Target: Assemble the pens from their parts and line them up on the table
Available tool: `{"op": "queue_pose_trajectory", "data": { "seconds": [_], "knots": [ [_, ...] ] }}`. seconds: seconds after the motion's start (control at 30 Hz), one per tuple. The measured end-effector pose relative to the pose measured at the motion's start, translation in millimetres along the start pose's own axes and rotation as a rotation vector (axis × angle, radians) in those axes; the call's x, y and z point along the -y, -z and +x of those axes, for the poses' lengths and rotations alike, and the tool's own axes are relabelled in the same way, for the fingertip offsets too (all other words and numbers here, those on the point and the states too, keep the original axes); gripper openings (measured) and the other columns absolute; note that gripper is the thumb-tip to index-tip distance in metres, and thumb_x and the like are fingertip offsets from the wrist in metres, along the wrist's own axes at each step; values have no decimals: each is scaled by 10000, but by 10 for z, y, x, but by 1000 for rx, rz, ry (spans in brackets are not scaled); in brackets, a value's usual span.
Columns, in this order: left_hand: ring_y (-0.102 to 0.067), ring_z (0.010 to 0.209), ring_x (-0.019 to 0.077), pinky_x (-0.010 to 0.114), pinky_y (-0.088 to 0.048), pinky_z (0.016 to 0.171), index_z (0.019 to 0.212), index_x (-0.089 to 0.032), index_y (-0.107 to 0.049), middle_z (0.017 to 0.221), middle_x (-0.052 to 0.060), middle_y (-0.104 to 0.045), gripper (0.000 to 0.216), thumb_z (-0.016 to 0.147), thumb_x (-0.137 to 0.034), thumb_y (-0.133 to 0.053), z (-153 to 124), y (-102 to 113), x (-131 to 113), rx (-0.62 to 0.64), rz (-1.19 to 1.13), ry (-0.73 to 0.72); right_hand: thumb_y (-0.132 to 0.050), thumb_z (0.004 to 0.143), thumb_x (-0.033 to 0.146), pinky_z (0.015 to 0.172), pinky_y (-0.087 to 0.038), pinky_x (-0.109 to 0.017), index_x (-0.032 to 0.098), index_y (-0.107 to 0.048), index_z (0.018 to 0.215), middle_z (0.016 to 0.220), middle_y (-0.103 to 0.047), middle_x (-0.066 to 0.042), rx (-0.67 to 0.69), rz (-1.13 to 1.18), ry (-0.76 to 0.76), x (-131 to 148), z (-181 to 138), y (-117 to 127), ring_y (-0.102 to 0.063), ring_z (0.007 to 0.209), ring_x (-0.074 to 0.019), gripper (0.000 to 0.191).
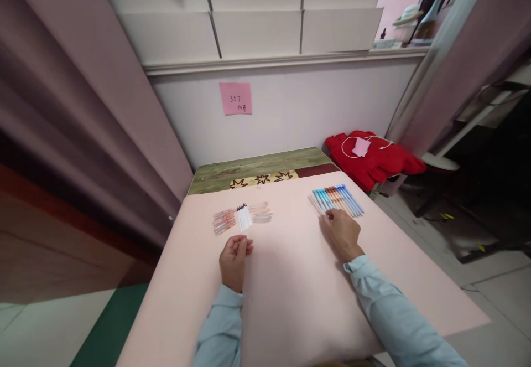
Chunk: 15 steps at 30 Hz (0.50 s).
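Note:
My right hand (343,234) has its thumb and fingers pinched on the lower end of a pale, clear-looking pen (316,205). That pen lies slanted at the left end of a row of pens, beside light blue pens (322,200), brown-topped pens (335,198) and darker blue pens (350,200). My left hand (234,259) is closed, fingertips together, just below a bundle of white pens with dark tips (244,217); nothing shows between its fingers. Reddish patterned pens (224,221) lie left of the white ones, and pale brownish pens (261,212) lie right of them.
A pale pink cover (282,300) spreads over the table, with a green patterned strip (257,168) showing at the back. Red cloth (373,162) with a white cord lies beyond the right back corner. A pink note (236,99) is on the wall; a curtain (103,90) hangs at left.

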<state>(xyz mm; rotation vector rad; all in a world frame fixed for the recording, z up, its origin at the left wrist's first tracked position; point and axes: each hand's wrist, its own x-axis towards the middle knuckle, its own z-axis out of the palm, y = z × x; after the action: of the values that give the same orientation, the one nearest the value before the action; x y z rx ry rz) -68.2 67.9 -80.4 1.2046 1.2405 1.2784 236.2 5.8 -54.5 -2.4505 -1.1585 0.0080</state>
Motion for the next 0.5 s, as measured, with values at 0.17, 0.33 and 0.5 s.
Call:
{"op": "queue_pose_trajectory", "data": {
  "seconds": [0.17,0.33,0.5],
  "knots": [
    [-664,624,148,282,-554,636,872,-172,-638,767,49,-726,285,777,-438,-676,-52,0,-38,-22,6,-1,-582,886,420,581,-245,-273,219,-725,1039,959,-696,-53,-45,-22,30,-37,25,-107,-598,794,-171,290],
    [-623,589,131,252,-516,573,865,-167,-629,754,42,-708,275,791,-429,-669,-73,-21,-49,-74,-36,14,-560,902,424,578,-253,-267,208,-735,992,910,-705,-45,-138,145,135,41,-54,-216,-580,735,-155,292],
    [-509,501,96,213,-419,489,892,-170,-588,676,-6,-636,274,830,-436,-609,76,-24,-24,-385,-51,-58,-569,863,469,589,-319,-262,218,-749,850,784,-703,-27,-73,429,219,544,-169,-281,-582,680,-159,310]
  ]
}}
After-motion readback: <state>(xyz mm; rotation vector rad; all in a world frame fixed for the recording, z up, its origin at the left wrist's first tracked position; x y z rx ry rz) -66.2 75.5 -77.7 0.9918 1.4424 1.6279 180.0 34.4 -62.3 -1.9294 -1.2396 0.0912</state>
